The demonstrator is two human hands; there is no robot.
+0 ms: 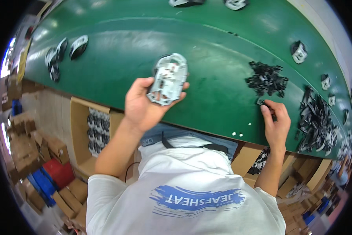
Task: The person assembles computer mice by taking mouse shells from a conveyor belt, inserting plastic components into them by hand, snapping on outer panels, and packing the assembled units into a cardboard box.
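Hands (pixel 138 109) (pixel 277 121) apart, left holding grey shell (pixel 169 80), right near black heaps (pixel 267 80), boxes (pixel 68 199) below

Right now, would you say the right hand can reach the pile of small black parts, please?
Probably yes: the right hand is near the small black parts, with no barrier visible between.

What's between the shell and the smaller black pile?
Past the left hand, only green table shows between the shell and the pile, in the head view.
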